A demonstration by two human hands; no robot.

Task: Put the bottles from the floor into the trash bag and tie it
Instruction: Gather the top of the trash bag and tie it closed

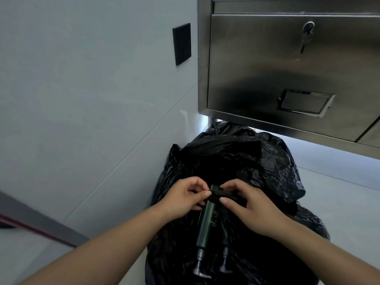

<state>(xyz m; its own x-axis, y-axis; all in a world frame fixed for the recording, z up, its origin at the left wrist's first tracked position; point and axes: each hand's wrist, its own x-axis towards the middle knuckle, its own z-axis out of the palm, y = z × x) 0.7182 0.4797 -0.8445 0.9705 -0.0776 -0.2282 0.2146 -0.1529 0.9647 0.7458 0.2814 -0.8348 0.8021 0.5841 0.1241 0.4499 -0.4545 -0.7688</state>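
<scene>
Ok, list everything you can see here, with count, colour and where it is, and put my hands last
trash bag: one, black, on the floor by the wall, under the cabinet's edge
pump bottles: two, dark green with grey pump heads, lying side by side on the bag, pumps toward the camera
metal cabinet: one, steel grey, upper right, with a key in its lock
wall plate: one, black, on the pale tiled wall
floor: pale, right of the bag
left hand: bare, pinching black plastic at the bottles' far end
right hand: bare, pinching the same spot
</scene>
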